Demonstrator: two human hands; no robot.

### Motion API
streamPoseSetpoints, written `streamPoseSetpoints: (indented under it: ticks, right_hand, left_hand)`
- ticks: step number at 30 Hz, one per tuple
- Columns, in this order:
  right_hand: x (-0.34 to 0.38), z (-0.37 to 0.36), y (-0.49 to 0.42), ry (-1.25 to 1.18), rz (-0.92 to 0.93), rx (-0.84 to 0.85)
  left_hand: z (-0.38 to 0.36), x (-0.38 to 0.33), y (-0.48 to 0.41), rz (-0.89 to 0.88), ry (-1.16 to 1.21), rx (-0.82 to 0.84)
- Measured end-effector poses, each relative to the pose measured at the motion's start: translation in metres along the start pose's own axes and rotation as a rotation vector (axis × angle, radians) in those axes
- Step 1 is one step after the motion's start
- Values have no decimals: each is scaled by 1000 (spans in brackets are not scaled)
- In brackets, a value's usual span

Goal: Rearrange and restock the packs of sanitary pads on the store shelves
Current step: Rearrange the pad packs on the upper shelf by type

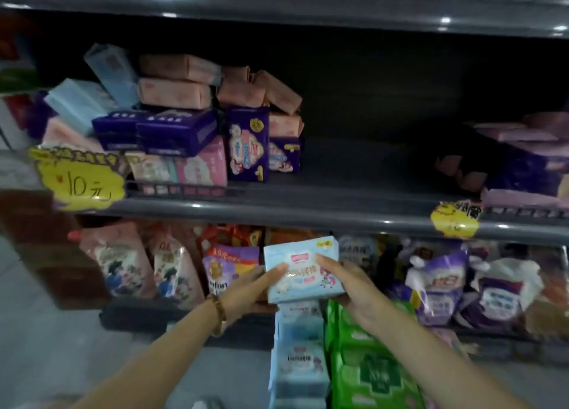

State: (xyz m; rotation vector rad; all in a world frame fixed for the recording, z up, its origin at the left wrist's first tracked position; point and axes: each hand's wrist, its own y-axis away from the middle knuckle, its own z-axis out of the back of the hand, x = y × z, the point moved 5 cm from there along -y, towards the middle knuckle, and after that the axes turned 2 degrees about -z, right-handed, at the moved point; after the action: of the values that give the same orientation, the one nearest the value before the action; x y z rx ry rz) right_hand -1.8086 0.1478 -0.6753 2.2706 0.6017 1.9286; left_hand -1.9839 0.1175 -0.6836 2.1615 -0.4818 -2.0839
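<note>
Near stock: a column of light blue packs is standing below the hands, with green packs touching it on the right.
Left grip: is pinching the held pack's left edge, 1 digit lying on the printed face.
Right grip: is curling round the right edge, thumb pressing on the face.
Held pack: 1 light blue pack is being held face-up just above the column, in front of the lower shelf.
Middle shelf: a bare stretch is lying between a jumbled pile at the left and purple packs at the right.
Step in hand: judging by the pose, the pack is probably heading for that bare stretch.
Technique: both grips should be keeping the pack level, clearing the shelf lip, then setting it upright, face outward, just beside the pile, leaving room for further packs.
</note>
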Motion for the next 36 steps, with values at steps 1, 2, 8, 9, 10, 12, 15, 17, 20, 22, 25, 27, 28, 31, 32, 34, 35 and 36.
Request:
streamPoseSetpoints:
  ticks: [1,2,8,9,10,12,15,17,20,22,25,27,28,31,32,34,35,36]
  right_hand:
    - [-20,-2,5,7,-21,-8]
    - [-41,-3,8,16,-50,-8]
    - [-162,0,35,114,-402,122]
    - [-181,3,41,115,-466,149]
    - [-202,8,45,113,-523,164]
    - [-237,20,52,112,-626,158]
    - [-275,39,56,124,-749,164]
    - [-294,49,55,132,-815,163]
    - [-321,61,56,124,-896,143]
    - [-336,68,57,124,-924,123]
    - [-355,79,54,124,-947,81]
    - [-368,85,52,85,-942,14]
    - [-374,87,52,74,-937,-28]
    - [-391,93,53,90,-892,-124]
    - [-396,94,54,84,-884,-144]
    - [-404,94,56,67,-872,-165]
    - [-410,95,57,63,-867,-172]
    - [-415,94,57,59,-864,-178]
  left_hand:
    - [2,19,7,55,9,13]
    - [5,39,13,115,18,28]
    - [29,151,38,580,-91,199]
    - [29,169,41,636,-120,236]
    - [28,186,43,675,-154,273]
    - [21,218,44,729,-211,331]
    - [8,262,41,804,-229,373]
    - [1,286,36,842,-223,394]
    - [-9,315,29,909,-229,433]
    - [-13,328,25,948,-226,442]
    - [-17,345,19,979,-231,446]
    - [-22,351,18,985,-198,425]
    - [-26,354,19,984,-185,409]
    - [-34,372,22,1003,-155,369]
    - [-36,379,24,1001,-137,355]
    - [-41,397,26,1019,-70,317]
    - [-44,402,27,1019,-39,295]
    - [-46,407,28,1012,-9,261]
